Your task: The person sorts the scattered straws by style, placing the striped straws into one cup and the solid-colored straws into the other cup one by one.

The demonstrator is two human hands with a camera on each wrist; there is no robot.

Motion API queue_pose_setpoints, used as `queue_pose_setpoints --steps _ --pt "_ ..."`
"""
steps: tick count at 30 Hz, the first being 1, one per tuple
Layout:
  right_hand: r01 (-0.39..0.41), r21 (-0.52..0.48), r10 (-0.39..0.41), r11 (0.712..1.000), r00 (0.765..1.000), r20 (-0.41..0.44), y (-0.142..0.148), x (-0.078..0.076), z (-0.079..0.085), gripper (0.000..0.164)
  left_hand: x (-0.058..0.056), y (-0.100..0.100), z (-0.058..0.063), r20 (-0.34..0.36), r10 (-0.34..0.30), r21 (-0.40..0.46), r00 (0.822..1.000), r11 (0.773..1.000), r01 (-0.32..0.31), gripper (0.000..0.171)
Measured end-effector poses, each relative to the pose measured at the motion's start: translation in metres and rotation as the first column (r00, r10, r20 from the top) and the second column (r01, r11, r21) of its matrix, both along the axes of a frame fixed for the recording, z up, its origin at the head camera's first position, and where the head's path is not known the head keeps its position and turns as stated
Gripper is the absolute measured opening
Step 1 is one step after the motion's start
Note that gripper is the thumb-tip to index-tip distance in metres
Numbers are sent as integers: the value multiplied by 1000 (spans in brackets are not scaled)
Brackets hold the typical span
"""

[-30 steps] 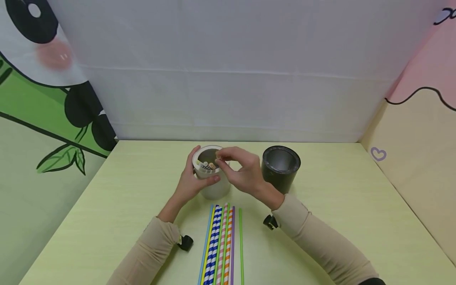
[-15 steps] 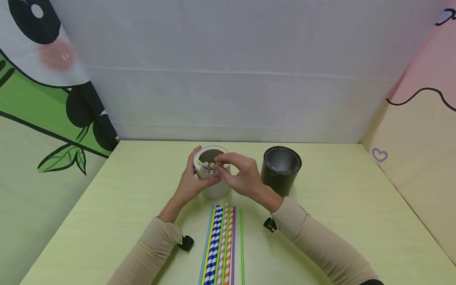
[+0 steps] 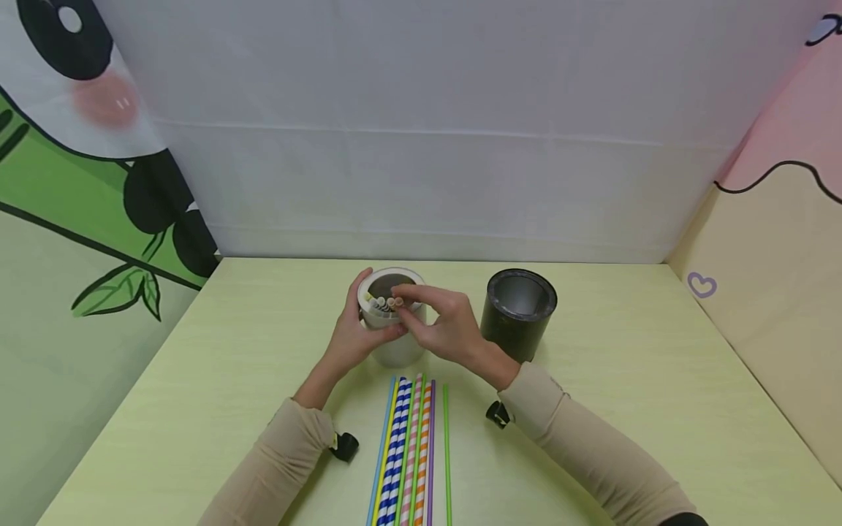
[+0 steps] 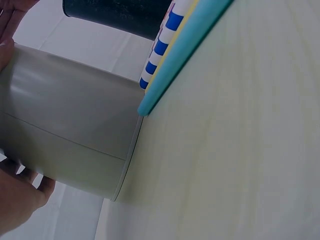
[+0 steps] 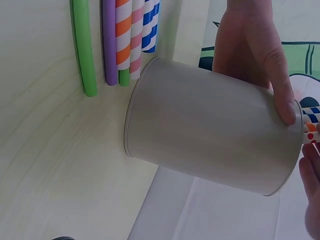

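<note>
White container (image 3: 398,354): plain cylinder, matte off-white, grey in the wrist views, thin seam down the wall, pale rim, darker inside. Sits on the table (image 3: 625,365) near the far edge, roughly mid-width, mouth up. Can't tell if it's dead upright or slightly tilted.

Left hand (image 3: 355,336) grips it: thumb on the near wall just under the rim, fingers round the far-left side.

Right hand (image 3: 454,329) is at the near-right of the mouth, thumb and index finger pinching the end of a red-dotted straw (image 5: 311,137). More straws in the container (image 3: 380,303), ends bunched along the near rim: yellow, blue/white stripe and orange/white stripe are readable, the others too small.

Around it: dark canister (image 3: 516,321) stands to the right, well clear of the container; glossy rim, grey interior. Right hand and wrist cover part of its left side in the head view.

Row of loose straws (image 3: 404,453) lies on the table between the forearms, far ends just short of the container base. From the left: light blue, yellow, two blue/white, green, pink/white, green, orange/white, purple. Lone green straw (image 3: 446,446) sits slightly apart to the right.

Obstructions: right hand hides the right part of the mouth. White cloth (image 3: 434,183) hangs behind the table.
</note>
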State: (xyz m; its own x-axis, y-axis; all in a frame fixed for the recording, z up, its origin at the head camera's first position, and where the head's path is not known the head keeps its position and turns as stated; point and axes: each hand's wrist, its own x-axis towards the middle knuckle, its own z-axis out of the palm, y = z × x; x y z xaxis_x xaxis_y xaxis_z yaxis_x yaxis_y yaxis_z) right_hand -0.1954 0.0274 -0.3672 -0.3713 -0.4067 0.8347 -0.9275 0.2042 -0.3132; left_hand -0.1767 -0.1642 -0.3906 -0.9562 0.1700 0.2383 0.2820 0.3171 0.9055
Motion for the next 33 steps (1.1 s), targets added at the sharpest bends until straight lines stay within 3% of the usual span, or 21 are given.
queue_pose_setpoints --steps 7,18,33 --pt "25 32 -26 999 999 34 2 3 -2 34 -20 -7 -31 -42 15 6 999 1000 -15 105" --pt "65 39 -65 997 998 -9 13 8 -2 41 -20 -7 -29 -36 15 13 999 1000 -14 105" --pt "147 72 -146 986 989 -26 66 24 -10 43 -20 -5 -27 -8 36 36 999 999 -35 107"
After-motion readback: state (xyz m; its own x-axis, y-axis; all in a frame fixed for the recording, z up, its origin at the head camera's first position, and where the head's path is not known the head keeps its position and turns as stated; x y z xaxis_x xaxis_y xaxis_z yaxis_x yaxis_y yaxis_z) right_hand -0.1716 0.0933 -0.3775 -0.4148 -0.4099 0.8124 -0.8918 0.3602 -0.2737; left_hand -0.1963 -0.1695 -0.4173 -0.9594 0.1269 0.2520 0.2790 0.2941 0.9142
